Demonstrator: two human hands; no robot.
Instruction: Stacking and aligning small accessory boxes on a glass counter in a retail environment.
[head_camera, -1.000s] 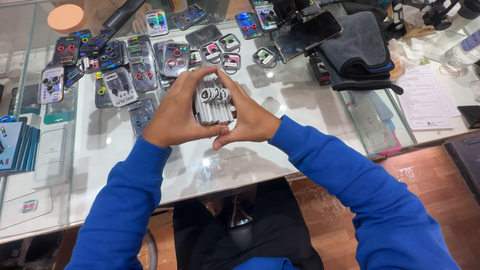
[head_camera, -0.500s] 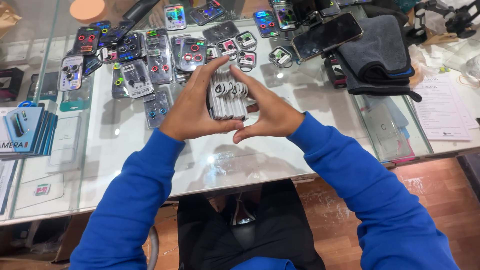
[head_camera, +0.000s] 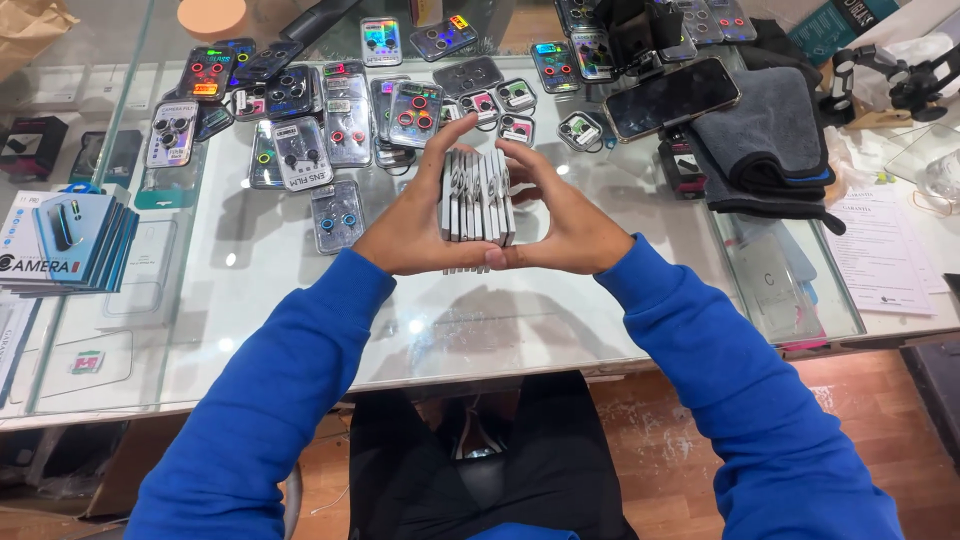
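Stack of white boxes (head_camera: 478, 210) upright above glass tabletop (head_camera: 300, 300), left hand (head_camera: 415, 228) and right hand (head_camera: 562, 222) pressing opposite sides, fingers (head_camera: 436, 160) curled closed around stack, phone (head_camera: 671, 97) beyond stack, grey cloth (head_camera: 765, 130) beside phone

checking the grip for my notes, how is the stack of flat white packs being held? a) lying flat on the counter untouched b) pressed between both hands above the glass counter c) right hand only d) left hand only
b: the left hand and right hand press the stack of white packs from either side, upright on edge, above the glass counter.
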